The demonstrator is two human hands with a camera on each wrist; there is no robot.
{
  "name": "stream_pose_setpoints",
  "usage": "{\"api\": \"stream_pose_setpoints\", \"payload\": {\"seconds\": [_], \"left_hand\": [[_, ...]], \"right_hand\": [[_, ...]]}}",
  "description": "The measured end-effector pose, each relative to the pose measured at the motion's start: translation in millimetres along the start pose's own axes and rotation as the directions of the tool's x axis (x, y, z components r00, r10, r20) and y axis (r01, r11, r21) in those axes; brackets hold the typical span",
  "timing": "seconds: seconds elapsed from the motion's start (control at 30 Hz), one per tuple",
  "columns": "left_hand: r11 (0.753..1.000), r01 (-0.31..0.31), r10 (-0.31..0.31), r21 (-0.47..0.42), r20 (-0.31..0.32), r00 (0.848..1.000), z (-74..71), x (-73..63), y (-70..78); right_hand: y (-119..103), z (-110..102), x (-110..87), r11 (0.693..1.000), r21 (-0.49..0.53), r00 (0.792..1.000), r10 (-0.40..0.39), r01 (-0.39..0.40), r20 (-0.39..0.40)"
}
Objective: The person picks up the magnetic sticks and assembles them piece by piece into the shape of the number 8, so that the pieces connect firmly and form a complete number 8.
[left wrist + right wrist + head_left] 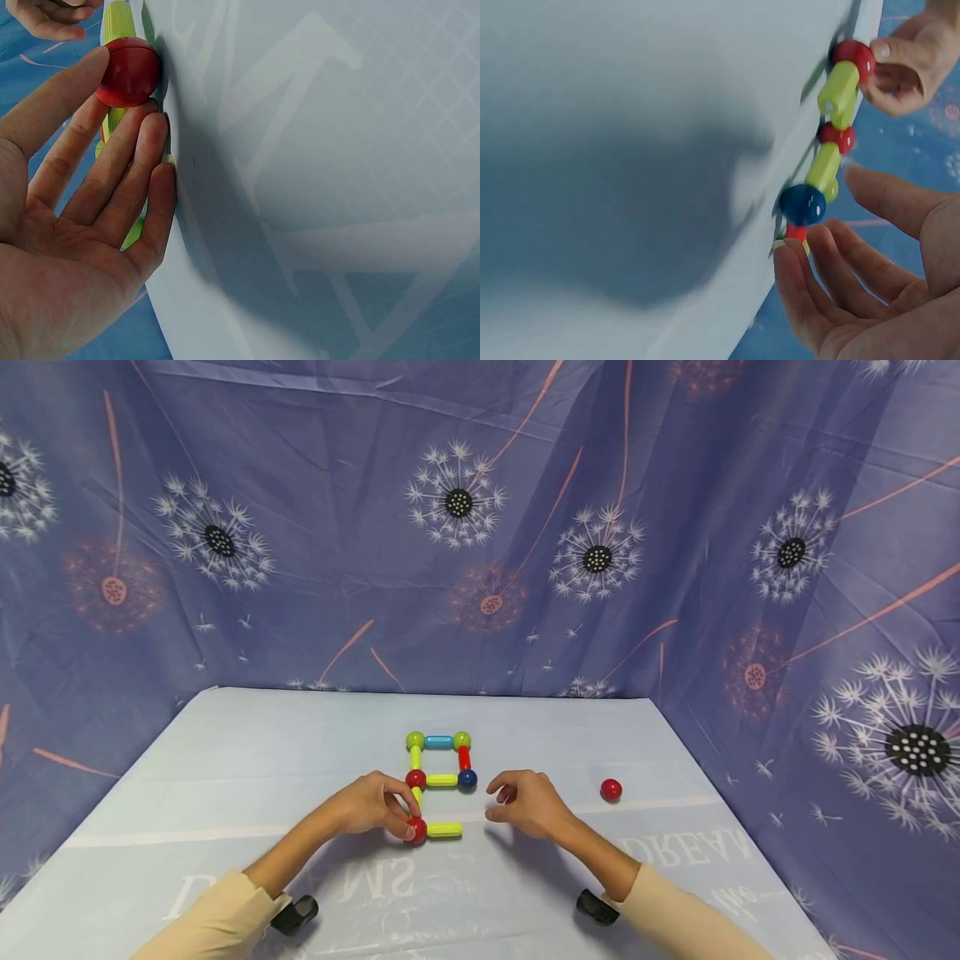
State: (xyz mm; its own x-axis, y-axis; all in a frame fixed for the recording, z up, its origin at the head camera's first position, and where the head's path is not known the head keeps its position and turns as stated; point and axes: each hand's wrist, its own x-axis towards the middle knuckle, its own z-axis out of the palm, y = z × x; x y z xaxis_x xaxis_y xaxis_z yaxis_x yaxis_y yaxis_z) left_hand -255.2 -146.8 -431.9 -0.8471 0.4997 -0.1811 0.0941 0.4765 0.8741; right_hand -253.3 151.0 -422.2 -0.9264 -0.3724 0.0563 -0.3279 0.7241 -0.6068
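A shape of balls and short rods lies on the table. Its square has two green balls [416, 741] at the back, a red ball [416, 779] and a dark blue ball [467, 780] in front. From that red ball a yellow rod runs toward the nearer red ball [129, 73], which my left hand [372, 806] pinches between thumb and fingers. Another yellow rod [445, 830] sticks out rightward from the held ball, its right end free. Right of the shape, my right hand [527, 803] hovers with loosely bent fingers and nothing between them.
A loose red ball [611, 790] lies on the pale, printed tablecloth [300, 727], right of my right hand. Purple dandelion-patterned cloth [337, 527] hangs behind the table and along its sides. Each wrist carries a black strapped device [295, 915].
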Motion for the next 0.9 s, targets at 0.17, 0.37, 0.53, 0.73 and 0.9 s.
{"api": "stream_pose_setpoints", "payload": {"seconds": [0.17,0.37,0.53,0.73,0.9], "left_hand": [[1.000,0.000,0.000,-0.003,-0.004,1.000,-0.2,-0.4,0.1],[1.000,-0.002,0.002,0.000,-0.012,1.000,0.1,-1.5,0.6],[1.000,0.000,0.000,-0.001,-0.012,1.000,0.3,-2.6,1.4],[1.000,0.010,-0.010,-0.011,-0.008,1.000,-0.4,-2.7,1.0],[1.000,0.009,-0.009,-0.004,-0.006,1.000,-0.4,-1.9,0.5]], "right_hand": [[11.2,-14.7,-5.4,0.998,0.003,0.997,0.055,-0.055,-0.055],[26.4,-36.0,-13.7,0.992,0.008,0.987,0.126,-0.126,-0.100],[37.1,-52.6,-21.6,0.987,0.009,0.975,0.163,-0.163,-0.149],[49.0,-66.9,-27.7,0.984,-0.013,0.968,0.174,-0.179,-0.182],[60.7,-76.8,-32.3,0.982,-0.047,0.957,0.167,-0.184,-0.239]]}}
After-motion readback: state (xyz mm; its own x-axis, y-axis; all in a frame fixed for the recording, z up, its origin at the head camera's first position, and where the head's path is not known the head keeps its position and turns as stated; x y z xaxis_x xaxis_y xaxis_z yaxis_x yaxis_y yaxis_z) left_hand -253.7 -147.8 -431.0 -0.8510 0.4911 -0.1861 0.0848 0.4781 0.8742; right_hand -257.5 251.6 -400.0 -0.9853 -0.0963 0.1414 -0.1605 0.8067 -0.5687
